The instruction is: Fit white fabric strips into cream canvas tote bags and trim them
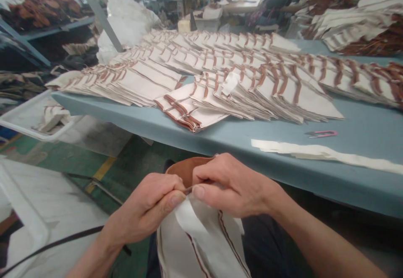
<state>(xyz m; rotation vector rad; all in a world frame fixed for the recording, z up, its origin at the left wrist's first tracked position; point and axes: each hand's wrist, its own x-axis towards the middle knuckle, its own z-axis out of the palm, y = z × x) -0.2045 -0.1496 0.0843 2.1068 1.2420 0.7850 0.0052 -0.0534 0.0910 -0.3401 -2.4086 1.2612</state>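
Note:
A cream cloth bag [201,244] with thin brown stripes and a brown leather-like top piece [184,171] lies on my lap, below the table edge. My left hand [147,206] is closed in a pinch on the bag's top edge, thumb against forefinger. Right beside it, my right hand [229,183] is also closed, its fingers curled over the brown piece and its thumb pressing the same edge. The two thumbs nearly touch. A loose white strip of cloth hangs down from where they pinch.
The blue table [362,131] ahead carries several overlapping rows of finished cream bags with brown straps [220,72]. Pink thread snips [321,133] and a long cream fabric strip [324,152] lie near its front edge. A white bin [28,118] stands at the left.

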